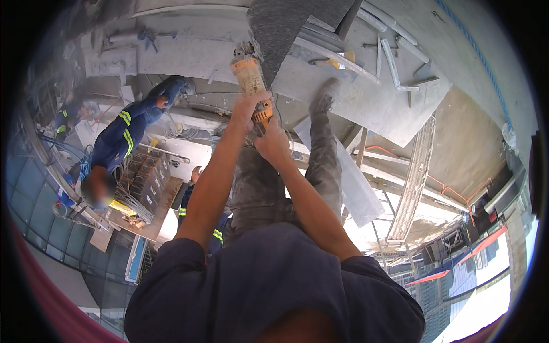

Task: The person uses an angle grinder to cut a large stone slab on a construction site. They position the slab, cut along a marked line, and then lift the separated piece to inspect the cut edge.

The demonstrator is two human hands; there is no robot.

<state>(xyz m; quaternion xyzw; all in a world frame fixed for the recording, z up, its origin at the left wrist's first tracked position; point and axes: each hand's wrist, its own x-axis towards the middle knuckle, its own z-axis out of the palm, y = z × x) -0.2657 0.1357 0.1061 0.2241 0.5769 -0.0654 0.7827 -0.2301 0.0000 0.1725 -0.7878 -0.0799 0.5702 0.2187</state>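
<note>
An angle grinder (249, 75) with a worn, dusty yellow-orange body is held out ahead of me in both hands. My left hand (249, 108) is wrapped round the middle of its body. Behind it, my right hand (274, 143) grips the rear handle. The grinder's head, with its guard, is at the left edge of a dark grey sheet (291, 31); whether the disc touches the sheet I cannot tell. A thin cord hangs near the handle.
My right boot (326, 94) rests on a pale slab (366, 106). Metal strips (390, 63) and a yellow-handled tool (340, 59) lie to the right. A blue rope (477, 51) hangs far right. At left, a person in blue workwear (117, 134) bends near stacked brown blocks (143, 180).
</note>
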